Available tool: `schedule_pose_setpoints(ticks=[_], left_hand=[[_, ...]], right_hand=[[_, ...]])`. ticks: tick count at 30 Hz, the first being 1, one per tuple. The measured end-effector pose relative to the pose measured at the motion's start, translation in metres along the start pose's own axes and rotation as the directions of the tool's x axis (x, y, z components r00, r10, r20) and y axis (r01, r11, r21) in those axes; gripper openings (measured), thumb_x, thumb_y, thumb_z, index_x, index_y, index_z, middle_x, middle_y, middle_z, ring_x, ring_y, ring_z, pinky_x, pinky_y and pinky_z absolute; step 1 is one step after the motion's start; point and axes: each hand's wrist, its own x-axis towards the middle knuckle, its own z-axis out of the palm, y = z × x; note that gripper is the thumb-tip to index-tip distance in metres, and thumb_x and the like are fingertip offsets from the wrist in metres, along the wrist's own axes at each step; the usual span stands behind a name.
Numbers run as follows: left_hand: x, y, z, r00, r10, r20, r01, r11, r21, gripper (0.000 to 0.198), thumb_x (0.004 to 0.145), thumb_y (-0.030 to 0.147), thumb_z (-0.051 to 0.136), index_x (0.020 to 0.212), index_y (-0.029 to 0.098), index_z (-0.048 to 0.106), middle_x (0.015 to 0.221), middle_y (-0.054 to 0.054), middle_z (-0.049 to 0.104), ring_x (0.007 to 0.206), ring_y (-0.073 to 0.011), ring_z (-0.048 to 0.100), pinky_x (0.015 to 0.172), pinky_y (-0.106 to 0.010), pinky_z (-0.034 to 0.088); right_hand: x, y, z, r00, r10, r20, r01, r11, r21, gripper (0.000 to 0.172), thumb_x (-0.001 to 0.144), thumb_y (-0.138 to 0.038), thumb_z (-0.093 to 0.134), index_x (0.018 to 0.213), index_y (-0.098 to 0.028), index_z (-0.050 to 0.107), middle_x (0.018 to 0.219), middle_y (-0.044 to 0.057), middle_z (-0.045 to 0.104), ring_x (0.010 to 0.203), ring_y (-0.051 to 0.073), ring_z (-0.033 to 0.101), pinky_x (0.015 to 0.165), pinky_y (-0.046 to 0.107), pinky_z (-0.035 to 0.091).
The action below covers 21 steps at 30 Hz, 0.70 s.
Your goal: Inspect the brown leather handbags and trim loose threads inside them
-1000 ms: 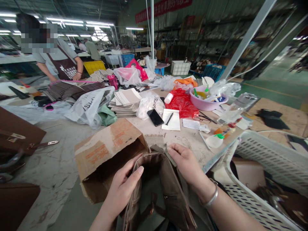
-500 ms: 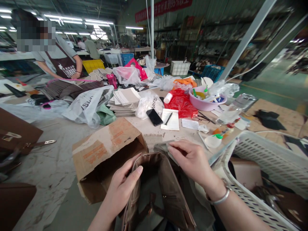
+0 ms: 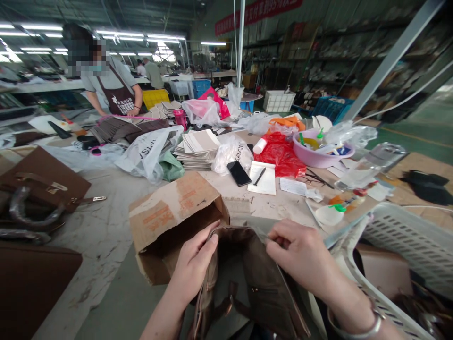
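A brown handbag (image 3: 264, 274) stands open in front of me, its dark lining and a small zip inside in view. My left hand (image 3: 198, 255) grips the left side of its rim, thumb on the inner face and fingers outside. At the far right corner of the rim, my right hand (image 3: 300, 248) is closed in a pinch on a thin grey-green sheet (image 3: 261, 233) that lies along the bag's outside. A silver bracelet is on my right wrist. Just beyond my left hand lies an open cardboard box (image 3: 173, 200), its dark mouth towards the bag.
More brown bags (image 3: 46, 182) lie at left. A white plastic basket (image 3: 399, 226) holding bags stands at right. Farther back are a phone (image 3: 239, 173), a notepad (image 3: 268, 186), a red plastic bag (image 3: 278, 153) and a purple basin (image 3: 318, 158). A co-worker (image 3: 116, 89) stands across the table.
My view has turned left, so the scene sits farther right. My right hand has drawn back from the far rim and moved right along it. My left hand keeps its grip.
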Motion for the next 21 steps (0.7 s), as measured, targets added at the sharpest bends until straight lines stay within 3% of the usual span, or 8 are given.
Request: schedule_pose_setpoints(ticks=[5, 9, 12, 14, 16, 18, 19, 21], left_hand=[[-0.006, -0.006, -0.006, 0.999, 0.037, 0.029, -0.034, 0.993, -0.112, 0.047, 0.086, 0.045, 0.047, 0.125, 0.020, 0.054, 0.131, -0.006, 0.053, 0.123, -0.0247, 0.046, 0.109, -0.037, 0.031], [-0.013, -0.015, -0.011, 1.000, 0.010, 0.006, -0.007, 0.948, -0.318, 0.061, 0.091, 0.054, 0.023, 0.127, 0.015, 0.052, 0.133, -0.010, 0.051, 0.123, -0.0261, 0.046, 0.106, -0.040, 0.035], [-0.025, -0.026, -0.019, 0.996, 0.005, -0.091, -0.033, 0.952, -0.305, 0.063, 0.090, 0.056, 0.020, 0.125, 0.015, 0.053, 0.135, -0.011, 0.048, 0.126, -0.0252, 0.043, 0.107, -0.039, 0.033], [-0.040, -0.036, -0.026, 0.983, 0.037, -0.180, -0.078, 0.970, -0.230, 0.061, 0.090, 0.056, 0.023, 0.122, 0.016, 0.055, 0.136, -0.009, 0.047, 0.127, -0.0249, 0.041, 0.108, -0.038, 0.032], [-0.061, -0.050, -0.032, 0.960, 0.076, -0.270, -0.116, 0.984, -0.137, 0.056, 0.088, 0.057, 0.029, 0.120, 0.019, 0.057, 0.133, -0.008, 0.049, 0.124, -0.0254, 0.043, 0.107, -0.037, 0.034], [-0.088, -0.065, -0.036, 0.937, 0.096, -0.335, -0.118, 0.992, -0.049, 0.055, 0.082, 0.060, 0.039, 0.115, 0.022, 0.060, 0.127, -0.007, 0.054, 0.116, -0.0265, 0.050, 0.100, -0.036, 0.042], [-0.102, -0.073, -0.037, 0.910, 0.125, -0.394, -0.145, 0.989, -0.020, 0.056, 0.078, 0.064, 0.042, 0.109, 0.022, 0.063, 0.120, -0.007, 0.057, 0.109, -0.0270, 0.055, 0.093, -0.035, 0.048], [-0.129, -0.086, -0.036, 0.908, 0.127, -0.400, -0.139, 0.990, -0.003, 0.055, 0.076, 0.061, 0.046, 0.109, 0.021, 0.063, 0.119, -0.008, 0.058, 0.106, -0.0281, 0.056, 0.090, -0.035, 0.050]], right_hand=[[-0.015, 0.030, -0.006, 0.971, 0.237, 0.034, -0.236, 0.926, 0.295, 0.013, 0.076, -0.033, 0.056, 0.074, -0.021, 0.061, 0.058, -0.002, 0.054, 0.054, 0.013, 0.051, 0.049, 0.023, 0.039], [-0.017, 0.057, 0.003, 0.909, 0.413, -0.062, -0.305, 0.759, 0.575, 0.038, 0.074, -0.042, 0.061, 0.107, -0.022, 0.059, 0.086, 0.004, 0.068, 0.076, 0.020, 0.062, 0.064, 0.030, 0.049], [-0.014, 0.070, 0.009, 0.839, 0.504, -0.207, -0.349, 0.789, 0.506, 0.032, 0.071, -0.044, 0.064, 0.093, -0.021, 0.068, 0.097, 0.007, 0.069, 0.096, 0.024, 0.061, 0.084, 0.035, 0.047], [-0.010, 0.078, 0.012, 0.799, 0.546, -0.252, -0.418, 0.806, 0.419, 0.031, 0.071, -0.047, 0.064, 0.086, -0.020, 0.070, 0.091, 0.007, 0.070, 0.094, 0.026, 0.061, 0.088, 0.037, 0.045], [-0.006, 0.084, 0.017, 0.771, 0.590, -0.242, -0.471, 0.783, 0.407, 0.036, 0.072, -0.052, 0.062, 0.079, -0.017, 0.070, 0.081, 0.009, 0.070, 0.084, 0.026, 0.064, 0.082, 0.037, 0.048], [-0.002, 0.090, 0.025, 0.749, 0.642, -0.164, -0.473, 0.691, 0.547, 0.048, 0.076, -0.060, 0.054, 0.078, -0.014, 0.069, 0.080, 0.012, 0.070, 0.076, 0.026, 0.065, 0.075, 0.037, 0.051], [0.000, 0.091, 0.029, 0.754, 0.649, -0.103, -0.449, 0.623, 0.640, 0.055, 0.078, -0.063, 0.047, 0.083, -0.012, 0.069, 0.087, 0.014, 0.069, 0.077, 0.025, 0.066, 0.074, 0.036, 0.053], [0.002, 0.092, 0.038, 0.796, 0.605, 0.012, -0.401, 0.513, 0.759, 0.064, 0.082, -0.065, 0.039, 0.104, -0.012, 0.065, 0.108, 0.016, 0.065, 0.086, 0.024, 0.066, 0.077, 0.034, 0.053]])
